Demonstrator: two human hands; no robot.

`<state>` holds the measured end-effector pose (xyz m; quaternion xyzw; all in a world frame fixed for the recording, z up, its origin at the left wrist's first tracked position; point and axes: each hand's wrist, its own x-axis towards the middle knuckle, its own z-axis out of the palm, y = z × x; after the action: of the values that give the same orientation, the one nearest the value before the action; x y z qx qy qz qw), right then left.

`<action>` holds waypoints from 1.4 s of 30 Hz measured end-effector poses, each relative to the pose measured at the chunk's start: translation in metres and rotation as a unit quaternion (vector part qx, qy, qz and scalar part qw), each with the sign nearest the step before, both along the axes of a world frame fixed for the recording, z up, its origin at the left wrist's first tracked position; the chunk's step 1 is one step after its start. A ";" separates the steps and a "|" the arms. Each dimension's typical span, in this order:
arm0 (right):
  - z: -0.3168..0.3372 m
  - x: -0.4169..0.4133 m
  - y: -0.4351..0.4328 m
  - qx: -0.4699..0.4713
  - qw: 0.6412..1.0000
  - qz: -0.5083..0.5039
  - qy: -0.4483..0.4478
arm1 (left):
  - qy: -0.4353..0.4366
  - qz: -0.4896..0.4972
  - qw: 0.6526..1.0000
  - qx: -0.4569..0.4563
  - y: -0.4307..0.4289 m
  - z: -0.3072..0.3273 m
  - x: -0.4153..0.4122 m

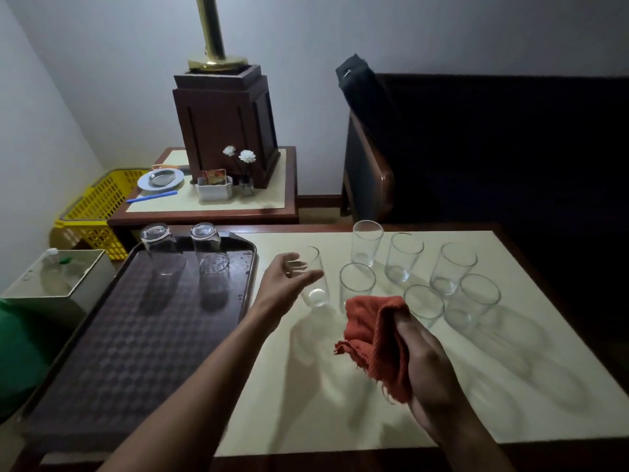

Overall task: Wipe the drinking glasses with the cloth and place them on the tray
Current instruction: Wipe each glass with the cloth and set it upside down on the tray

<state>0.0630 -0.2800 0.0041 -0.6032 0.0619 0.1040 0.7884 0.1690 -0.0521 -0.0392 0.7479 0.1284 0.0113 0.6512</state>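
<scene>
1. We see our left hand (289, 274) reaching over the cream tabletop (306, 403) with its fingers spread and relaxed beside an upright drinking glass (315, 284). The thumb lies across the front of the glass, but the hand has not closed on it, and we cannot tell whether it touches.
2. Our right hand (429, 366) clenches a bunched red cloth (374, 335), which hangs just above the table, near that glass.
3. To the right of the reached-for glass, six more upright glasses (405, 257) stand in a loose cluster on the tabletop.
4. The dark patterned tray (119, 335) sits at the table's left side. At its far end stand one inverted glass (160, 248) and, just beside it, a second inverted glass (209, 250).
5. Behind the tray we see a yellow basket (98, 206) and a side table (211, 212) bearing a wooden lamp base (224, 124).
</scene>
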 end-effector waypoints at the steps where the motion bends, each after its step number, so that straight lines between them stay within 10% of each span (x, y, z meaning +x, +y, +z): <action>1: 0.005 0.000 0.001 -0.015 1.000 0.002 -0.024 | 0.007 0.012 0.998 -0.060 -0.003 0.008 -0.011; 13: 0.022 -0.046 0.040 -0.250 0.888 0.078 -0.378 | 0.050 -0.031 0.925 -0.376 -0.041 0.097 -0.120; 19: 0.051 -0.043 0.049 -0.126 0.967 0.051 -0.214 | -0.005 -0.030 0.965 -0.260 -0.072 0.102 -0.155; 25: 0.044 -0.094 0.057 -0.101 0.953 0.084 -0.274 | -0.028 0.089 0.948 -0.303 -0.059 0.121 -0.156; 32: 0.069 -0.078 0.051 -0.042 0.986 0.015 -0.160 | -0.057 -0.037 0.982 -0.179 -0.069 0.116 -0.181; 42: 0.050 -0.089 0.058 -0.035 0.984 0.018 -0.174 | -0.161 0.114 0.978 -0.061 -0.082 0.121 -0.192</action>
<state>-0.0259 -0.2215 0.0538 -0.6406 -0.0837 0.0090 0.7632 -0.0229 -0.1341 0.0813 0.6754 0.1070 0.1982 0.7022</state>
